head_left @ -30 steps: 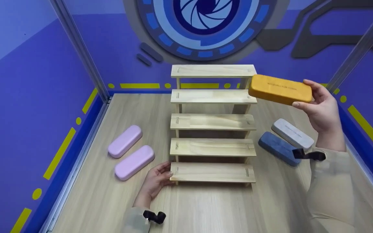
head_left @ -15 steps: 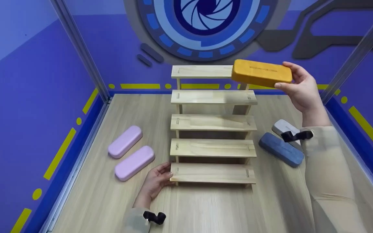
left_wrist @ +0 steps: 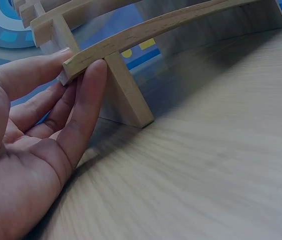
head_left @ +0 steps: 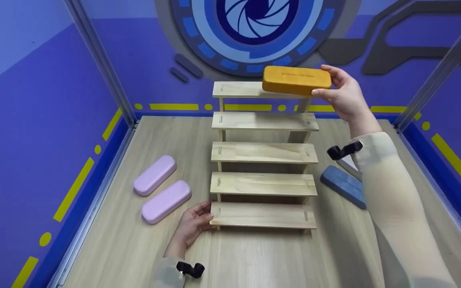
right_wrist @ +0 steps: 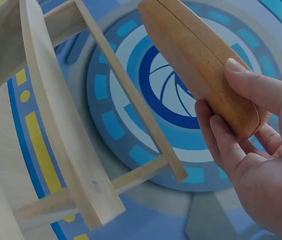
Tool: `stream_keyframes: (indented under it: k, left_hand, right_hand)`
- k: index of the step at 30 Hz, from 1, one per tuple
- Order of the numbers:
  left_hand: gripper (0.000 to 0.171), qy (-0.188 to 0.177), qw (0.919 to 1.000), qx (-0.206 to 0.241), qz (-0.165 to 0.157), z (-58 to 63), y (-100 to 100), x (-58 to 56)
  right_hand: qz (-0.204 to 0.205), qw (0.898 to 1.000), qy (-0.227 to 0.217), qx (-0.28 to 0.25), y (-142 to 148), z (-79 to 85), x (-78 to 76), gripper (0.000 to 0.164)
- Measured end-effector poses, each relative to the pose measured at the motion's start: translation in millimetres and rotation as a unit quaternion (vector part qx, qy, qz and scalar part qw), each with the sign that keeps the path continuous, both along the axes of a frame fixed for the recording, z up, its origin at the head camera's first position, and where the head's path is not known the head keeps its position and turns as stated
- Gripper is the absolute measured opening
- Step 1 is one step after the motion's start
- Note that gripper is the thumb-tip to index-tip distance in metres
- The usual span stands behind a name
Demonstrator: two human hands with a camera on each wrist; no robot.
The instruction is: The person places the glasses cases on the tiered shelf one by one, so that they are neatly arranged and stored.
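My right hand (head_left: 344, 96) grips the right end of a mustard-yellow glasses case (head_left: 294, 79), held up over the top tier of a wooden step rack (head_left: 264, 152). In the right wrist view the case (right_wrist: 205, 70) shows a seam along its side, with the thumb on one face and fingers underneath. A gap to the rack's top board (right_wrist: 131, 95) is visible there. My left hand (head_left: 192, 225) holds the left end of the lowest board. The left wrist view shows thumb above and fingers below that board (left_wrist: 145, 31), pinching its corner.
Two pink glasses cases (head_left: 155, 175) lie on the table (head_left: 254, 260) left of the rack. To its right are a blue case (head_left: 342, 186) and a white case (head_left: 349, 165), both partly hidden by my right sleeve. Purple walls (head_left: 26, 120) enclose the table.
My right hand has carried the yellow case leftward and upward, from beside the rack's right edge to over its top tier. My left hand has stayed on the lowest board.
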State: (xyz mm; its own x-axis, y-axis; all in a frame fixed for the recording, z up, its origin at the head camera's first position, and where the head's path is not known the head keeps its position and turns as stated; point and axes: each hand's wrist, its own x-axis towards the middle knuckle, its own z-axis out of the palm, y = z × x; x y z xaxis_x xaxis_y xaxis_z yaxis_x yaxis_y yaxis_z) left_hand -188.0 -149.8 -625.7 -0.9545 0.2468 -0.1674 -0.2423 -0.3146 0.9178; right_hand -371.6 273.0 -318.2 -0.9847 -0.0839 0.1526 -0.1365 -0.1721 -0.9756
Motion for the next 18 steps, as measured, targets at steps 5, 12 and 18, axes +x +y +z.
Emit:
stream_keyframes:
  k: [5,12,18]
  left_hand:
    - [0.068,0.0,1.0,0.002,-0.001,-0.4,-1,0.6]
    - [0.068,-0.004,0.9999,0.009,-0.003,-1.4,-1,0.7]
    - [0.07,0.006,0.9999,0.014,-0.007,-0.9,-1,1.3]
  right_hand:
    - [0.0,1.0,-0.017,0.016,-15,5.8,-12.2,0.078]
    - [-0.002,0.999,-0.04,0.031,-31,6.9,-25.0,0.08]
    - [0.004,0.997,-0.052,0.05,-40,5.0,-32.2,0.08]
